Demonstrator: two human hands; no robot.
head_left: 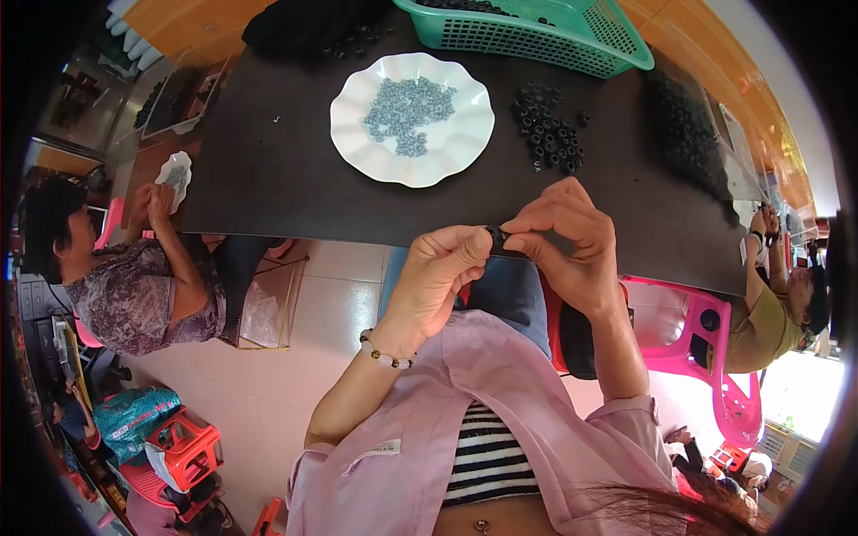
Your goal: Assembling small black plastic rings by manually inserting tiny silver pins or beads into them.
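Note:
Just in front of the table's near edge, my left hand pinches a small black ring-shaped part between thumb and fingers. My right hand meets it from the other side, its thumb and index finger closed at the part's right edge. Whether a tiny piece sits between those right fingertips is too small to see. Beyond my hands lies a white wavy-rimmed plate bearing many small translucent grey-blue pieces. To the right of the plate, a loose pile of black ring-shaped parts is spread on the dark table.
A green plastic basket with black parts stands at the far edge. A large heap of black parts lies to the right. One person works at the left, another at the right. A pink chair stands beside my right arm.

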